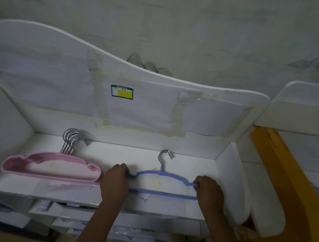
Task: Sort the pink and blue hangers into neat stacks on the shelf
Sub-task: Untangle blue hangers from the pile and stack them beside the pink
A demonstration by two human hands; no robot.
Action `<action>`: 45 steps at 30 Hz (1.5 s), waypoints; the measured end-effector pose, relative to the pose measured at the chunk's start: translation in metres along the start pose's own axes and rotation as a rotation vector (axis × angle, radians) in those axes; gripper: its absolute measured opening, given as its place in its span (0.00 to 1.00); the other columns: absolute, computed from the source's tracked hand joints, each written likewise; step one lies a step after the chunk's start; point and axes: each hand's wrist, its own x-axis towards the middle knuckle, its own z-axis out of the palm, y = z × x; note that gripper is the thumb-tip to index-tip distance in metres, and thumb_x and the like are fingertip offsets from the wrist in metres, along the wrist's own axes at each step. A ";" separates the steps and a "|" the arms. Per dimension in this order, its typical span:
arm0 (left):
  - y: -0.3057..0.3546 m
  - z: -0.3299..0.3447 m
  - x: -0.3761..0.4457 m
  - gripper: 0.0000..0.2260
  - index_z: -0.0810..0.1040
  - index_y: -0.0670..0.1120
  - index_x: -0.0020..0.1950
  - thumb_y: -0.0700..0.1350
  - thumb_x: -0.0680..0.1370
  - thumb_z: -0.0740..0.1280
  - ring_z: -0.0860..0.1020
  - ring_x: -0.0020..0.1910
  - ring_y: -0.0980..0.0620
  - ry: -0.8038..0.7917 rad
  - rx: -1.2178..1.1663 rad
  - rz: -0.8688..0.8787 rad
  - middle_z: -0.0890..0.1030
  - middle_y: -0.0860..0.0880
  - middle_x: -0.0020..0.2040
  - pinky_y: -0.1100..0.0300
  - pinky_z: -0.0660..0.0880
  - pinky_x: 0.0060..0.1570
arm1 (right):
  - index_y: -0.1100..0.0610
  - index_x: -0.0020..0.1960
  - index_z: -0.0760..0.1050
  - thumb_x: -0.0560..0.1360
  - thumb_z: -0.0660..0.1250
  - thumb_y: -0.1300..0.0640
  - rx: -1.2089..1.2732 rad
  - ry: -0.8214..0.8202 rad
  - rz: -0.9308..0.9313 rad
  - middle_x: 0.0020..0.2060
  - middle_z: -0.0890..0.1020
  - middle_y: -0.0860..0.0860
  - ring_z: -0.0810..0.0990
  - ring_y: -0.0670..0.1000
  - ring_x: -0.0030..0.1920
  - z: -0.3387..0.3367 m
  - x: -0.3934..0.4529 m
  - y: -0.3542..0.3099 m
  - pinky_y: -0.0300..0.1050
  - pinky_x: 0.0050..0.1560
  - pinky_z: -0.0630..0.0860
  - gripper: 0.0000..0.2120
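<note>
A stack of several pink hangers (51, 167) lies flat on the left half of the white shelf (115, 155), its metal hooks fanned toward the back wall. On the right half lie blue hangers (161, 192), with two metal hooks showing at the back. My left hand (114, 181) is closed on their left shoulder end. My right hand (207, 191) is closed on their right shoulder end. Both hands rest on the shelf surface.
The shelf has a curved white back panel (121, 66) with taped paper and a green and yellow label (121, 92). White side walls close it left and right. An orange board (274, 176) leans at the right. Stacked white boards lie below the shelf's front edge.
</note>
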 end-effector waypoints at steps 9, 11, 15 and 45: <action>-0.011 -0.013 -0.008 0.15 0.77 0.44 0.61 0.34 0.76 0.66 0.78 0.54 0.49 -0.074 -0.321 0.026 0.80 0.46 0.57 0.56 0.75 0.54 | 0.55 0.56 0.78 0.76 0.70 0.54 0.324 0.013 -0.009 0.49 0.81 0.47 0.79 0.47 0.48 -0.012 -0.019 0.011 0.37 0.46 0.74 0.10; -0.006 -0.022 -0.018 0.14 0.77 0.45 0.61 0.35 0.77 0.67 0.77 0.54 0.51 -0.040 -0.444 0.055 0.80 0.47 0.57 0.56 0.74 0.55 | 0.55 0.59 0.76 0.76 0.69 0.54 0.426 0.006 0.009 0.51 0.80 0.48 0.79 0.47 0.51 -0.022 -0.027 0.014 0.35 0.46 0.73 0.13; 0.014 -0.044 -0.044 0.18 0.75 0.50 0.64 0.36 0.77 0.69 0.78 0.56 0.59 -0.073 -0.696 0.114 0.79 0.52 0.59 0.58 0.75 0.57 | 0.51 0.60 0.74 0.76 0.70 0.53 0.543 0.028 -0.008 0.53 0.79 0.45 0.77 0.45 0.54 -0.042 -0.049 0.025 0.33 0.47 0.70 0.14; 0.215 -0.018 -0.353 0.16 0.73 0.54 0.64 0.46 0.78 0.69 0.76 0.59 0.57 -0.256 -0.605 0.554 0.78 0.54 0.60 0.55 0.75 0.60 | 0.51 0.67 0.71 0.77 0.69 0.49 0.519 0.325 0.185 0.58 0.75 0.45 0.74 0.46 0.58 -0.196 -0.361 0.274 0.45 0.56 0.73 0.20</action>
